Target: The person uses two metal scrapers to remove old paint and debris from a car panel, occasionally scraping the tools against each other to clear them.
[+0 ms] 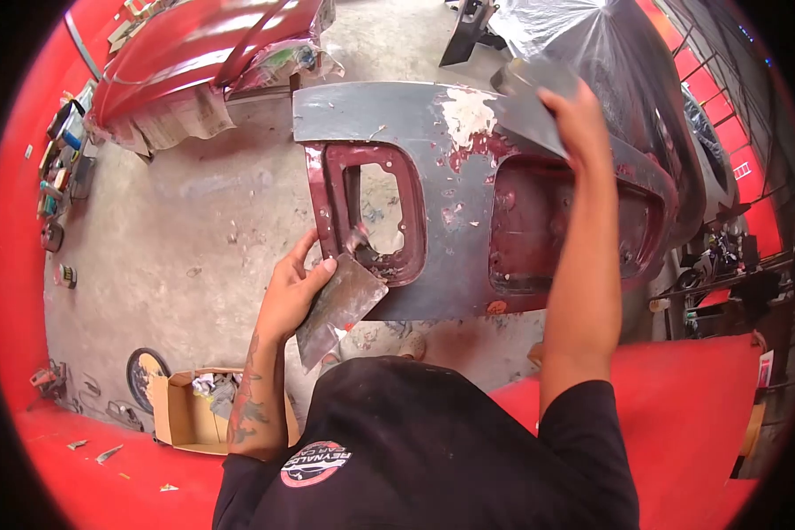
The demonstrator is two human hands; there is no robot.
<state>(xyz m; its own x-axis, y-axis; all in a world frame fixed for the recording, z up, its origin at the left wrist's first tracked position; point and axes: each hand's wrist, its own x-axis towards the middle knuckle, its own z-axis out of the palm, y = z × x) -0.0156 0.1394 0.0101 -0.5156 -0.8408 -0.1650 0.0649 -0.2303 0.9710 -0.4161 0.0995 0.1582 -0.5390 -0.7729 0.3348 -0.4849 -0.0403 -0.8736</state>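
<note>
My left hand [290, 296] grips a smudged flat metal plate [343, 309] by its upper left corner, thumb on top, beside the near left edge of a car body panel. Sanded grey, the panel [459, 203] shows maroon recesses. A pale, chipped patch [466, 115] lies near its far edge. Over the far right part of the panel, my right hand [579, 119] has its fingers closed on a thin grey sheet [539, 110]. Motion blurs that sheet, and its exact kind and whether it touches the panel cannot be made out.
A red car part [177, 71] edged with masking paper stands far left. Plastic film [574, 35] covers a dark car far right. A cardboard box [181, 411] with crumpled material sits near left by a wheel [147, 375]. Tools [62, 168] line the left wall.
</note>
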